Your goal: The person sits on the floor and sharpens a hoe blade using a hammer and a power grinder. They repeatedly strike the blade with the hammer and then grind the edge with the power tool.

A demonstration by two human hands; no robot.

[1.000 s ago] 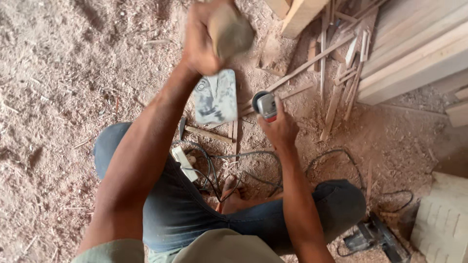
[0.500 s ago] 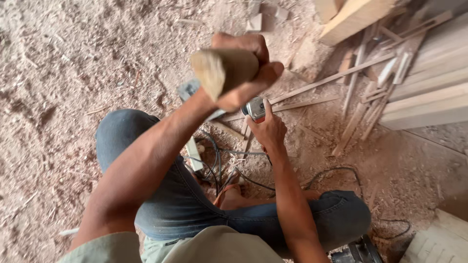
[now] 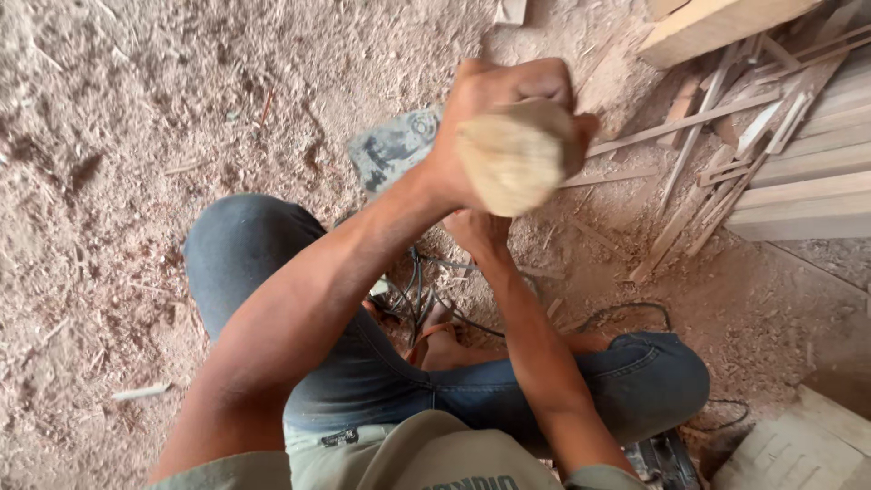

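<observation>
Left hand (image 3: 494, 109) now sits closer to the camera than half a second ago, clenched around a blurred wooden mallet (image 3: 517, 154) that covers most of the right hand (image 3: 476, 231); what the right hand grips cannot be told at this moment, and the metal tool seen under it earlier is hidden. Risk, as a judgement: the mallet swings straight above the lower hand, so a glancing blow could hit fingers, and cables (image 3: 426, 290) by the bare foot could snag. Timber planks (image 3: 798, 191) and thin offcut strips (image 3: 699, 122) lie upper right on the sawdust floor (image 3: 136, 136). A grey rectangular printed packet (image 3: 395, 150) lies flat beyond the hands, dark markings, partly covered
</observation>
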